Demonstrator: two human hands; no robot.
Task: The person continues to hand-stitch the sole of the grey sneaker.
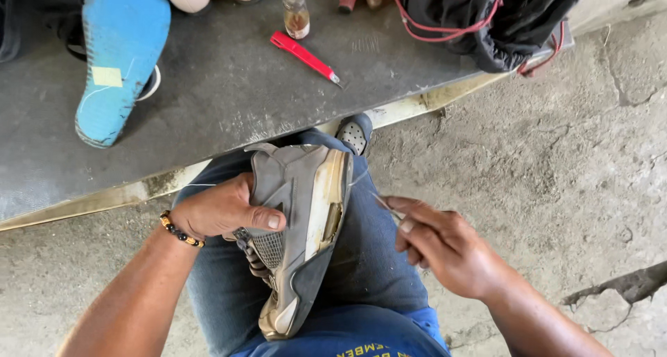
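Note:
A grey sneaker [295, 225] with a cream, worn sole lies on its side across my lap, sole edge facing right. My left hand [222, 211], with a beaded bracelet at the wrist, grips the sneaker's upper, thumb pressed on its side. To the right of the sole, my right hand [445, 242] pinches a thin needle [383, 205]. A fine thread [360, 178] runs from there toward the sole edge.
A dark work board [229, 86] lies ahead with a blue insole [118, 55], a red-handled knife [306, 57], a small glass bottle [297, 13] and a black bag with red cord [486, 17]. Cracked concrete floor [556, 155] spreads to the right.

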